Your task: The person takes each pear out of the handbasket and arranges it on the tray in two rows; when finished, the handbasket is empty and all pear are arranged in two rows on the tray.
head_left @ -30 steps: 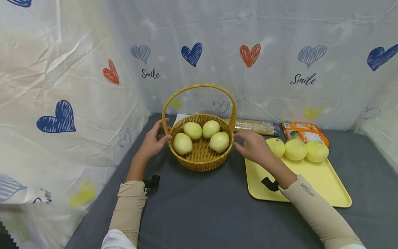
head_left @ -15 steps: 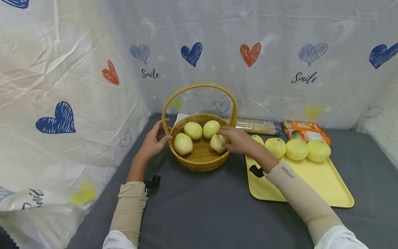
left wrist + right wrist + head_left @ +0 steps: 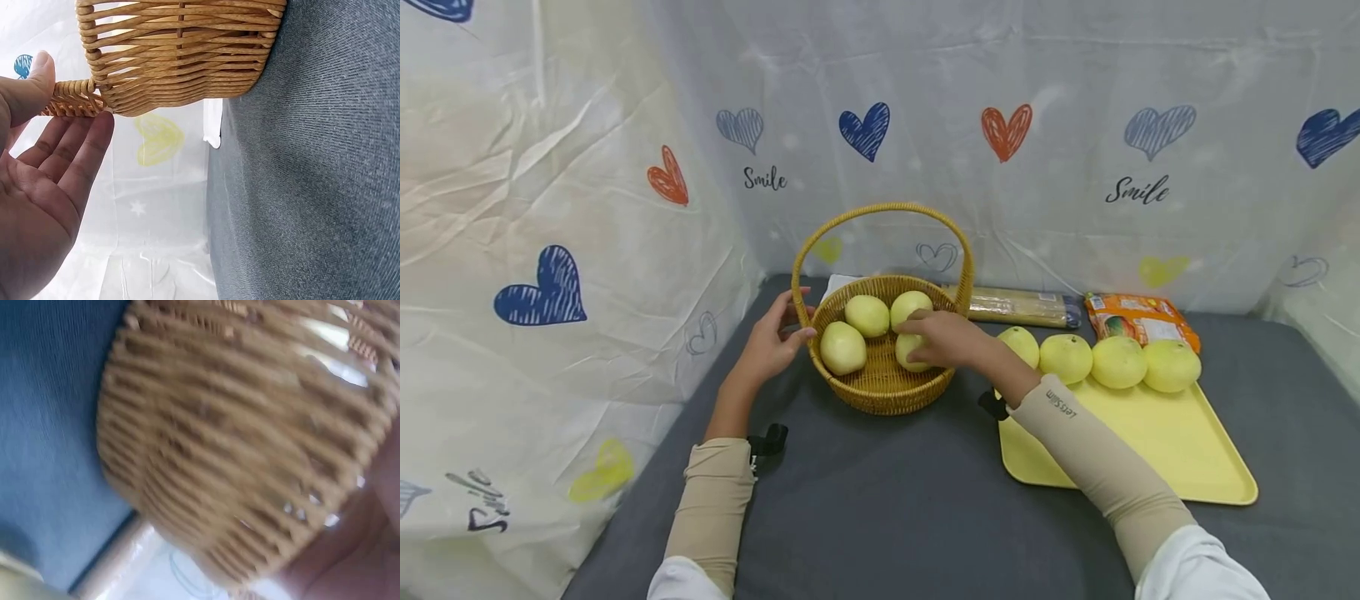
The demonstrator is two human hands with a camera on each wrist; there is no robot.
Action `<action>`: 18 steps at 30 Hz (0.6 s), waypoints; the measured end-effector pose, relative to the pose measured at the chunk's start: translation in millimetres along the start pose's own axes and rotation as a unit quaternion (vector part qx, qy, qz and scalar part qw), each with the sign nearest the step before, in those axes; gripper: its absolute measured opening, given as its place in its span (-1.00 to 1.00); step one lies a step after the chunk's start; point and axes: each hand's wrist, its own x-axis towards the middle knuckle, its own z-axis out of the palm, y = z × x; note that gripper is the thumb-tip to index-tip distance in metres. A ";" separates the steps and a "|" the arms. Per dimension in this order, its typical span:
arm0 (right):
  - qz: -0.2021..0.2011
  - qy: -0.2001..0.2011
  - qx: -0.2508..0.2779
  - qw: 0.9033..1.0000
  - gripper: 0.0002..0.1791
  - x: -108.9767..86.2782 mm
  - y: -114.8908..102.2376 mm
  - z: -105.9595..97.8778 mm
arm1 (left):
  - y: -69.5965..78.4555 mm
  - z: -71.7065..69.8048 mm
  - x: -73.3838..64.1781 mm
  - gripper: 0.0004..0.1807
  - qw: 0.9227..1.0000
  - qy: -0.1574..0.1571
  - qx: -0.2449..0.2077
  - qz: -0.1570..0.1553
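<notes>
In the head view a woven wicker basket [image 3: 883, 400] with a tall arched handle [image 3: 880, 208] stands upright on the table. Several round, pale yellow-green fruits lie in it, one on the left side [image 3: 842, 348] and two at the back. The left hand [image 3: 772, 337] holds the basket's left side at the foot of the handle, thumb in front and fingers behind, as the left wrist view shows up close. Reaching over the right rim, the right hand [image 3: 946, 337] grips the right-hand fruit [image 3: 910, 354] inside, partly covering it. The wicker wall [image 3: 219, 437] fills most of the right wrist view.
To the right, a yellow tray [image 3: 1187, 467] carries a row of several similar fruits [image 3: 1117, 363]. Behind it lie an orange packet [image 3: 1138, 317] and a long clear-wrapped bundle [image 3: 1022, 307]. A plastic curtain printed with hearts [image 3: 1007, 133] closes off the back and sides.
The right hand has moved left from outside the basket's right rim to inside it, taking hold of the right-hand fruit and shifting it slightly left. The left hand has stayed put.
</notes>
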 end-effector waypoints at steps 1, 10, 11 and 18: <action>-0.001 0.008 0.006 1.000 -0.32 0.6 -1.4 1.8 | 0.8 0.0 0.2 -0.32 1.000 -0.001 0.001 -0.001; 0.020 0.048 0.054 0.997 -0.17 5.9 -9.2 15.9 | 3.3 -2.6 -0.9 -0.33 1.000 0.006 0.014 0.001; 0.023 0.049 0.064 0.996 -0.19 5.5 -8.8 16.6 | 3.1 -2.7 -1.0 -0.33 1.000 0.006 0.014 0.001; 0.006 0.051 0.103 0.993 -0.26 1.5 -4.7 19.6 | 1.9 -2.3 -0.9 -0.33 1.000 0.003 0.015 -0.004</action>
